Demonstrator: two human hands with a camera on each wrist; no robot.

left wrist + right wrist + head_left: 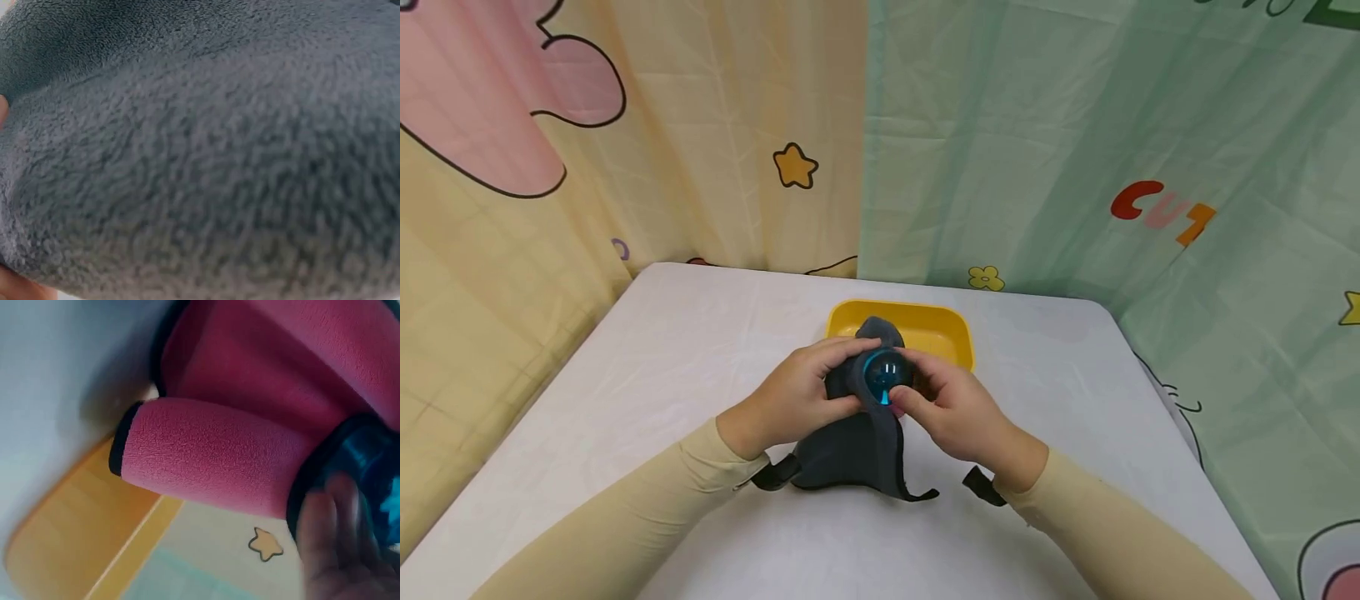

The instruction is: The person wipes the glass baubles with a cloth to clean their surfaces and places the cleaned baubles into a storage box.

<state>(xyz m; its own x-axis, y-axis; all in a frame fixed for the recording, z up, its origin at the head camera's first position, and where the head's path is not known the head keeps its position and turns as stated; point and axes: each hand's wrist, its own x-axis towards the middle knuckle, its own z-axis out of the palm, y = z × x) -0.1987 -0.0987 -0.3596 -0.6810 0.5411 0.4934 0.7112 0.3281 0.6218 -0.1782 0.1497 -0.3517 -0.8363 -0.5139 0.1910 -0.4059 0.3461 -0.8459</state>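
A grey cloth with a pink underside and dark edging hangs over the table from both hands. Against its upper part sits a glossy, see-through blue ball, partly wrapped by the cloth. My left hand grips the cloth on the ball's left side, thumb low and fingers along the top. On the other side, my right hand holds the ball, its thumb on the lower front and its fingers behind. Grey cloth fills the left wrist view. Fingers lie against the blue ball in the right wrist view.
A shallow yellow tray stands just behind the hands, partly covered by the cloth. Beneath everything is a white-covered table. Printed curtains hang along its back and sides.
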